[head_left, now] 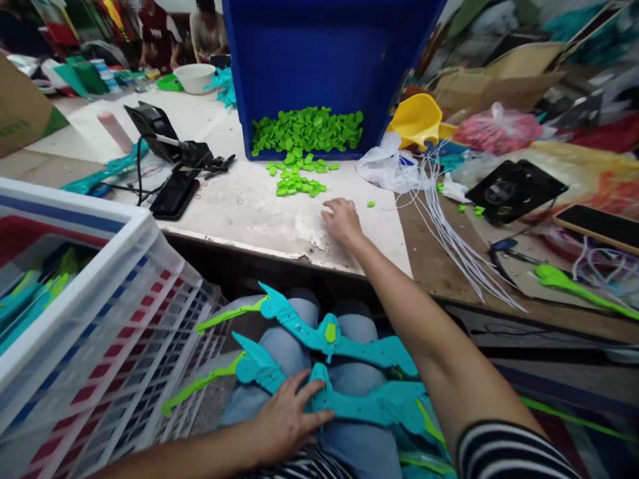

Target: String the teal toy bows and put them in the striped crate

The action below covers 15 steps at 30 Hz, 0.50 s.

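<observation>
Two teal toy bows with light-green arms lie across my lap. On the nearer toy bow, my left hand has its thumb and fingers spread over the body, around the middle. The farther toy bow has a light-green inset on its raised middle part; neither hand touches it. My right hand is over the table's front part, its fingers curved and apart, with nothing visible in them. Just beyond it lies a small heap of bright green plastic pieces, and a single green piece lies to its right.
A tipped blue bin holds many more green pieces. A white slatted crate stands at left, a black phone stand behind it. White cords, a black fan and bags crowd the right. Two people sit far off.
</observation>
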Available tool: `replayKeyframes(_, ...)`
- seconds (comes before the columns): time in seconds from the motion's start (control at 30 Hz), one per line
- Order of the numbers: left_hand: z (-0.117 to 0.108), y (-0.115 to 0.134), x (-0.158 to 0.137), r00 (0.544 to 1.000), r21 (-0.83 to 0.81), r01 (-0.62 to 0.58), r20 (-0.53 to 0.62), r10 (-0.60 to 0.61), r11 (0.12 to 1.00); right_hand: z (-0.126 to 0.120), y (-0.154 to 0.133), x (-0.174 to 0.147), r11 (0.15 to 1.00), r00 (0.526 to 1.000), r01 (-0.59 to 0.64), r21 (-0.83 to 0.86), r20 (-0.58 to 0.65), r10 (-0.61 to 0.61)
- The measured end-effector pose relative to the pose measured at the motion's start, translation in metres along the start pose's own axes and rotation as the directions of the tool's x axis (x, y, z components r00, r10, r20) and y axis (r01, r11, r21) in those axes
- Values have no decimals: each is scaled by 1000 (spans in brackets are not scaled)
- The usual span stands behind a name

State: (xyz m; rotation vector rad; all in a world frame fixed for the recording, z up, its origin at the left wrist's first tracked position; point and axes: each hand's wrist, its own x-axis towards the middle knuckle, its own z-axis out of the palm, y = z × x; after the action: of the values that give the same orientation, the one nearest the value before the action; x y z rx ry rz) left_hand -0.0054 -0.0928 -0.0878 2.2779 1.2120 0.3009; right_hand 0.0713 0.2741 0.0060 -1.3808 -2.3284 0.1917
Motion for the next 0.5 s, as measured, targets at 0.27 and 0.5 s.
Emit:
replayKeyframes(0.27,-29,-3,32,864,-356,504,224,-451,787,35,-4,67,977,997,77,-200,5,-77)
replayKeyframes(0.5,-43,-8,45,825,-287,542,360,-435,790,6,31,-37,978,968,171,-120,-163,-189)
